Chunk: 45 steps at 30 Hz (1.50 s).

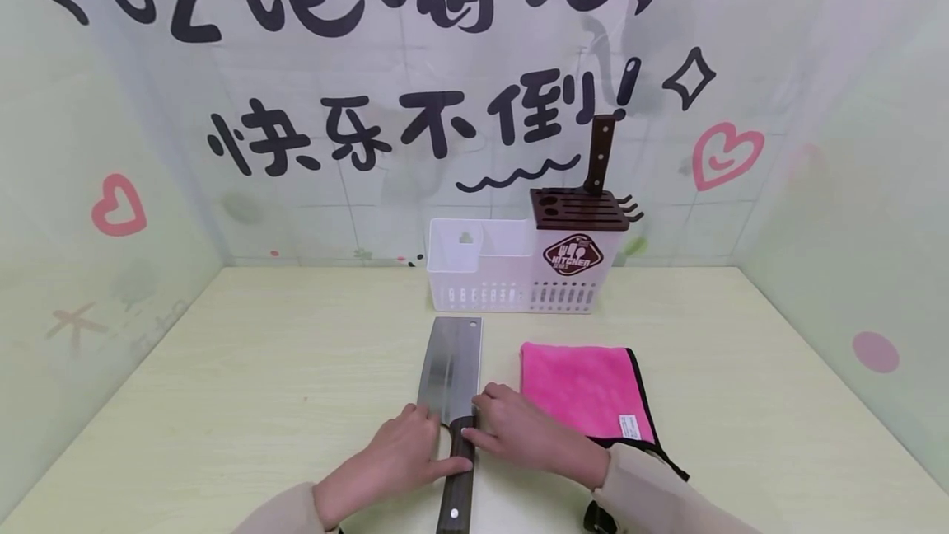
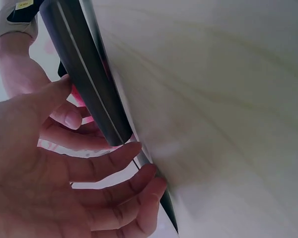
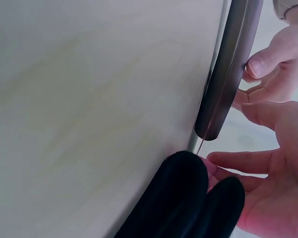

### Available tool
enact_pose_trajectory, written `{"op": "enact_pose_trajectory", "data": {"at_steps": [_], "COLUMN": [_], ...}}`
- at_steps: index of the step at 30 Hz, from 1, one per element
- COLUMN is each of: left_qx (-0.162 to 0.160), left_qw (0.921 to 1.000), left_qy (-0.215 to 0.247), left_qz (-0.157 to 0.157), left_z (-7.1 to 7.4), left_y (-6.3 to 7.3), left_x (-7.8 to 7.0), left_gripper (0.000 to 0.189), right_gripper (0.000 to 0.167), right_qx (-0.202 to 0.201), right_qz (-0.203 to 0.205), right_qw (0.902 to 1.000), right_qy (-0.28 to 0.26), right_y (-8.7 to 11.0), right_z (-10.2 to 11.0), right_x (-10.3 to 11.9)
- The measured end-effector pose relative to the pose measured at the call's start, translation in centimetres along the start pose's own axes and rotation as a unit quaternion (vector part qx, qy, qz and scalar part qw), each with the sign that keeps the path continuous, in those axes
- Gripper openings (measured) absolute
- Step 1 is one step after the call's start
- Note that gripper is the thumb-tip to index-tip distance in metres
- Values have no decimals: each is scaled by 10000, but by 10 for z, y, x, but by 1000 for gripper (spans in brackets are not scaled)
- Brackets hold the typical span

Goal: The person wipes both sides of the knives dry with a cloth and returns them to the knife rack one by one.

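A cleaver (image 1: pixel 450 369) with a broad steel blade and dark handle lies flat on the table, blade pointing away from me. My left hand (image 1: pixel 400 447) holds it from the left, thumb across the handle and bent fingers at the blade's left edge. From the right my right hand (image 1: pixel 522 431) holds it, thumb tip on the handle near the blade and fingers along the blade's right edge. Both the left hand (image 2: pixel 64 163) and the handle (image 2: pixel 84 69) show close up in the left wrist view. Some fingertips are hidden in the head view.
Right of the cleaver lies a folded pink cloth (image 1: pixel 578 386) with black trim, partly under my right forearm. Behind stands a white knife holder (image 1: pixel 482 291) with a brown slotted top and one upright dark-handled tool (image 1: pixel 601 151). A printed wall sheet (image 1: pixel 371 213) closes off the back.
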<state>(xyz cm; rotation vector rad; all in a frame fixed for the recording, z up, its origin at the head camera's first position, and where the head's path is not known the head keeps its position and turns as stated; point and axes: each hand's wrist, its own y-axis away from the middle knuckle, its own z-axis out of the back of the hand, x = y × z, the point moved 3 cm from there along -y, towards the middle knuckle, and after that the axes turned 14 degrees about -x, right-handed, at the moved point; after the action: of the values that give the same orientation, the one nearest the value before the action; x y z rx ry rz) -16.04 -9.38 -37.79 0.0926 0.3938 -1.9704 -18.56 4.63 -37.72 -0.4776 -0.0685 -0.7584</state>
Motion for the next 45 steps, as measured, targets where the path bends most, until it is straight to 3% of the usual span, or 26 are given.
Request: {"op": "enact_pose_trajectory", "data": {"at_steps": [11,14,17,22,25,30,33,40,45], "left_qx": [255,250,299,317,337,369,353,285,334], "left_qw": [9993,9990,9990,9993,9993,9993,9991,9970,9956], "left_qy": [170,167,102,102,159,104,158,537,607], "left_qz": [-232,-340,-316,-180,-80,51,190,485,637], "left_z": [-1,-2,-4,-6,-7,-9,-10,-12,-12], "left_y": [-3,-4,-6,-6,-5,-7,-7,-7,-7], "left_x": [-7,-9,-11,-15,-18,-20,-22,-23,-22], "left_gripper": [47,45,45,45,44,41,42,37,36], "right_gripper": [21,21,31,57,63,56,51,46,30], "right_qx": [401,443,454,402,328,296,335,389,367], "right_qz": [-705,-1030,-1454,-2209,-2645,-3331,-3610,-3771,-3871], "right_qw": [9949,9900,9813,9548,9350,8933,8745,8642,8452], "right_qy": [-601,-851,-1177,-1950,-2342,-3002,-3222,-3307,-3666], "right_y": [-8,-10,-11,-8,-6,-5,-5,-6,-6], "right_z": [-6,-7,-9,-11,-11,-11,-11,-12,-12], "right_x": [2,1,-1,-3,-4,-8,-10,-11,-11]}}
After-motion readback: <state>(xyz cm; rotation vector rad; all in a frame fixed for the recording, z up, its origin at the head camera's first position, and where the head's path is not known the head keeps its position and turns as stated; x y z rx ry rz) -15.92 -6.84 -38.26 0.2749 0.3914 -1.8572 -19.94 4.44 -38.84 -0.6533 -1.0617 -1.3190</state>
